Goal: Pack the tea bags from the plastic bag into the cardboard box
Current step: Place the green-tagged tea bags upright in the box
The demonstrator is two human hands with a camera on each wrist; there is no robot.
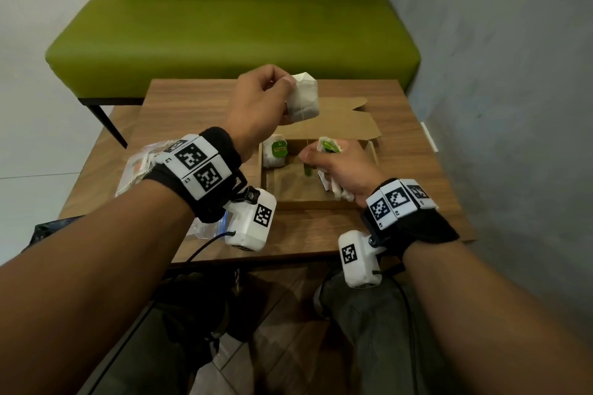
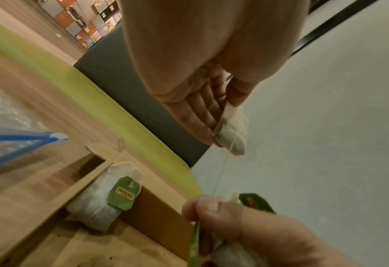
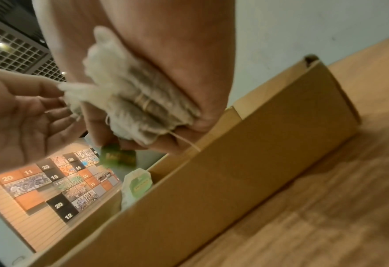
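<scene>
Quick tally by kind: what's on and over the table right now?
Tea bags: 1 in the left hand, raised; 1 in the cardboard box; a bunch in the right hand, number unclear
Cardboard box: 1
Plastic bag: 1
Total: 4 countable things, plus the bunch.

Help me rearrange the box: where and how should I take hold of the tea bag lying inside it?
Judging by its pose, pinch the white tea bag with the green tag by its upper edge, from above: it lies flat in the open brown cardboard box, against the left wall, so sideways access looks blocked.
</scene>
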